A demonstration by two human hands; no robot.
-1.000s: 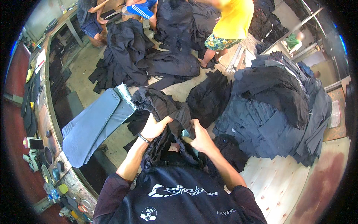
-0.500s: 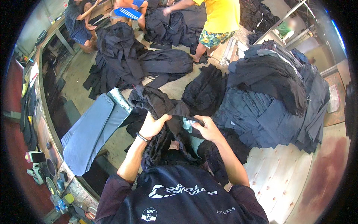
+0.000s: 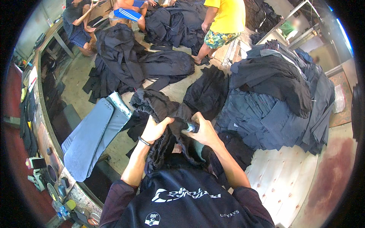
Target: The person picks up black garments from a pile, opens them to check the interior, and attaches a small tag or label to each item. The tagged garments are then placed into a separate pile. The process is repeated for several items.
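Observation:
A black cloth garment (image 3: 156, 103) with a gathered, elastic-looking edge is held in front of my chest. My left hand (image 3: 155, 129), with a dark band at its wrist, is closed on its bunched cloth. To the right, my right hand (image 3: 203, 130) is closed round another part of the garment's edge. A small pale blue piece (image 3: 191, 127) shows at the fingers of the right hand; whether it is a label or lining I cannot tell. The garment's lower folds hang toward my lap, partly hidden by my shirt and forearms.
A large heap of dark clothes (image 3: 266, 110) rises at the right, with black piles (image 3: 118, 57) farther off. Grey-blue long flat panels (image 3: 89, 138) stand at the left. A cluttered bench (image 3: 47, 133) curves along the left edge. A person in yellow (image 3: 227, 17) and other people are at the far side.
My right hand has closed further over the pale blue piece, covering most of it. My left hand keeps its hold. The person in yellow has lowered an outstretched arm.

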